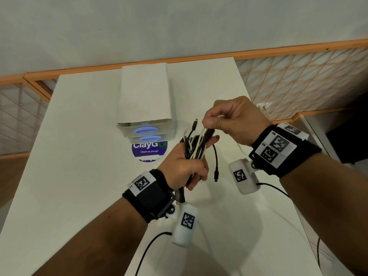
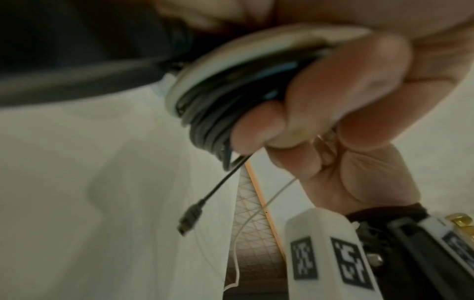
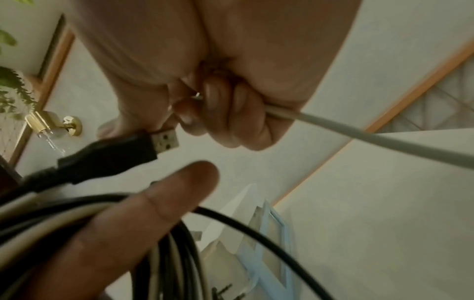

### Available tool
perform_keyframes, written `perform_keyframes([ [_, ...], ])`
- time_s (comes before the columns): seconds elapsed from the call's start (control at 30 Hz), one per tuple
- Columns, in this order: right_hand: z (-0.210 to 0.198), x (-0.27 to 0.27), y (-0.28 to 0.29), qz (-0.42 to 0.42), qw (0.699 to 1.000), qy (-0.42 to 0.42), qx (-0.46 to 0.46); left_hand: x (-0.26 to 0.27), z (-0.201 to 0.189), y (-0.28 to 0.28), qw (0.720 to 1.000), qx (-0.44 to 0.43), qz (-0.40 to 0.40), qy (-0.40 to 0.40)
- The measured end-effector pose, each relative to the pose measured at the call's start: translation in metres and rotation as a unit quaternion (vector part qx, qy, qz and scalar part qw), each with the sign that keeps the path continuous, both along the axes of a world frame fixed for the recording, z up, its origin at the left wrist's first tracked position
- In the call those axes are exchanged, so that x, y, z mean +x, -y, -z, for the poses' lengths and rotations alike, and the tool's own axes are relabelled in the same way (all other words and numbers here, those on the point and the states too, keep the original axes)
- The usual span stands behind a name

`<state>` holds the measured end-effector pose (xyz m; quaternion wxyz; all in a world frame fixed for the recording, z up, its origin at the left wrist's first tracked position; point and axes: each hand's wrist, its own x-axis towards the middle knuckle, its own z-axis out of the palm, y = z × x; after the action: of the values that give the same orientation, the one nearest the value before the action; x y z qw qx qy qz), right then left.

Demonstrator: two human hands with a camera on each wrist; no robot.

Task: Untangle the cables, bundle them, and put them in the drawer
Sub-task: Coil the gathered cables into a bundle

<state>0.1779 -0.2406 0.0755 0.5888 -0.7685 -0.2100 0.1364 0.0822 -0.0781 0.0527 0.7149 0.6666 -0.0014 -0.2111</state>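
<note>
The left hand is wrapped around a coil of black and white cables, held up above the desk just on the near side of the drawer unit. That fist seems to serve as an anchor: it keeps the loops together so they cannot spring apart while the rest is sorted.

The right hand, above the coil and on the side away from the drawer unit, pinches a white cable between curled fingers; the cable runs off taut from the fist, probably being drawn clear of the loops or led round them as a binding turn.

A black USB plug sticks up out of the coil just under that pinch, and a smaller black plug dangles free below, not yet gathered in.

Both drawers of the drawer unit look closed, so stowing still waits on the bundle being finished.
</note>
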Motion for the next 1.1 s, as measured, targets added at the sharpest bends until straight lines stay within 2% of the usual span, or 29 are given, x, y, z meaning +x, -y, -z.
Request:
perform_keyframes([
  [0.07, 0.001, -0.001, -0.004, -0.014, 0.999, 0.011, -0.028, -0.001, 0.0, -0.001, 1.0, 0.004, -0.002, 0.001],
  [0.2, 0.007, -0.005, -0.002, -0.007, 0.993, -0.118, -0.001, -0.003, -0.001, 0.001, 1.0, 0.001, 0.017, 0.009],
  [0.37, 0.027, -0.012, -0.001, 0.04, 0.992, -0.12, 0.003, -0.001, -0.003, 0.006, 0.998, -0.065, -0.003, 0.0],
  [0.43, 0.037, -0.02, -0.007, 0.043, 0.993, -0.102, -0.047, 0.004, -0.004, 0.006, 0.993, -0.117, -0.033, 0.0],
  [0.5, 0.05, -0.031, -0.012, 0.012, 0.988, -0.1, -0.12, 0.01, -0.005, 0.005, 0.982, -0.176, -0.064, 0.008],
  [0.6, 0.057, -0.048, -0.016, -0.007, 0.978, -0.146, -0.147, 0.022, -0.005, 0.001, 0.977, -0.181, -0.114, 0.016],
  [0.67, 0.054, -0.052, -0.019, -0.017, 0.979, -0.114, -0.17, 0.028, -0.004, -0.002, 0.975, -0.17, -0.142, 0.002],
  [0.73, 0.053, -0.051, -0.021, -0.049, 0.97, -0.038, -0.235, 0.03, 0.001, -0.002, 0.974, -0.169, -0.151, -0.01],
  [0.9, 0.06, -0.056, -0.025, -0.133, 0.905, 0.058, -0.399, 0.031, 0.009, 0.002, 0.965, -0.185, -0.185, -0.031],
  [1.0, 0.061, -0.065, -0.024, -0.156, 0.886, 0.074, -0.43, 0.033, 0.012, 0.003, 0.957, -0.169, -0.232, -0.047],
  [1.1, 0.045, -0.07, -0.026, -0.206, 0.871, 0.07, -0.442, 0.033, 0.012, 0.005, 0.954, -0.078, -0.285, -0.057],
])
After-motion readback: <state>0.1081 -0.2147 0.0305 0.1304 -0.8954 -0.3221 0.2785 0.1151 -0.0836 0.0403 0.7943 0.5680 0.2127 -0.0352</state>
